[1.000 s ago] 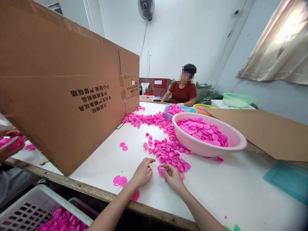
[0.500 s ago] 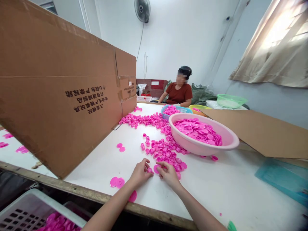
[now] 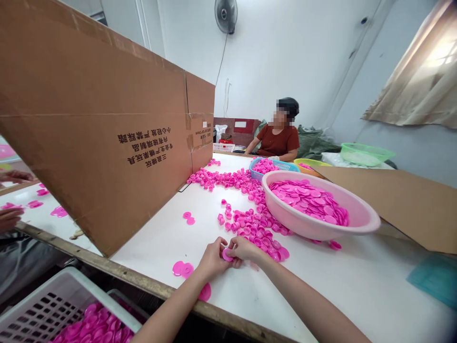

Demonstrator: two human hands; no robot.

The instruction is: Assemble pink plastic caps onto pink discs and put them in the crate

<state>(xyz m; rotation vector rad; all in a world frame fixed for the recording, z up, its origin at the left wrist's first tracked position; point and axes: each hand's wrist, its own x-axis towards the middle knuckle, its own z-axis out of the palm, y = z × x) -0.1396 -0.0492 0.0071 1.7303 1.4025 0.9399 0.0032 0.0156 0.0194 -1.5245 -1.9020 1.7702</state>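
My left hand (image 3: 213, 258) and my right hand (image 3: 243, 249) meet above the white table, fingertips together. Between them is a flat round pink plastic disc (image 3: 227, 255), pinched by my right fingers. A small pink plastic cup was in my left fingers a moment ago; the disc and fingers now hide it. Just beyond my hands lies a spread of small pink cups (image 3: 255, 231). Loose pink discs (image 3: 187, 270) rest left of my forearm, and another pink disc (image 3: 204, 292) lies by the table edge.
A pink basin (image 3: 360, 220) full of discs stands right, a blue basket (image 3: 288, 166) behind it. A tall cardboard box (image 3: 143, 95) blocks the left. Below is a white crate (image 3: 96, 295). A person (image 3: 279, 140) sits opposite; another person's hand (image 3: 10, 218) shows far left.
My hands have come together, bringing the disc in my right hand against the cup in my left. The view has turned slightly left, so another person's hands now show there.
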